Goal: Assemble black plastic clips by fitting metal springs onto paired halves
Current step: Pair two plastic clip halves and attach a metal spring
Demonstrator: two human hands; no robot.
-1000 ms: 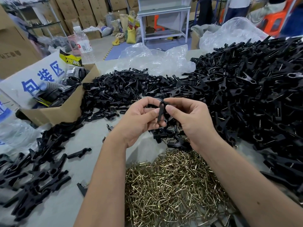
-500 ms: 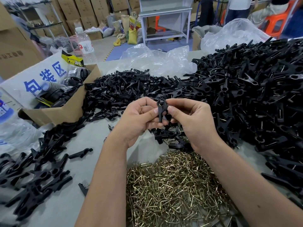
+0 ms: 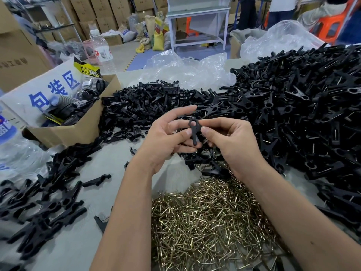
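black clip (image 3: 194,132) being pinched upright between left hand (image 3: 168,141) and right hand (image 3: 232,141) | both grips closed on it | springs (image 3: 211,222) being piled below on surface (image 3: 78,241)

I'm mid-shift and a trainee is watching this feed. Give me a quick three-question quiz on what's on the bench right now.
1. True or false: both hands hold the black clip above the table.
2. Where does the pile of metal springs lie? A) inside the cardboard box B) on the table between the forearms C) on the far white table
3. Fill in: the cardboard box sits on the person's ____ side.

Key: 1 true, the left hand and right hand pinch it. 2 B. 3 left.
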